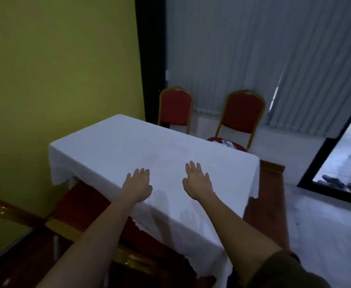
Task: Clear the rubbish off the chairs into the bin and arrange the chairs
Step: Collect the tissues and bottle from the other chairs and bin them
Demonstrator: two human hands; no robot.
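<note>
Both hands, left hand (138,183) and right hand (197,180), are spread open, empty, over the worktop (108,146). The rubbish (227,143) on the right chair (241,121), at frame centre right, is half hidden and could be missed.

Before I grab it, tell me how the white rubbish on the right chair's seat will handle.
The white rubbish looks crumpled, so probably light and floppy. It lies loose on the right chair seat, so a push may scatter it. The table hides part of it.

the surface wears a plain white cloth (128,146) with a scalloped hem. two chairs (175,107) are red with gold frames. the wall (56,69) is yellow-green, the blinds (253,48) grey with vertical stripes.
</note>
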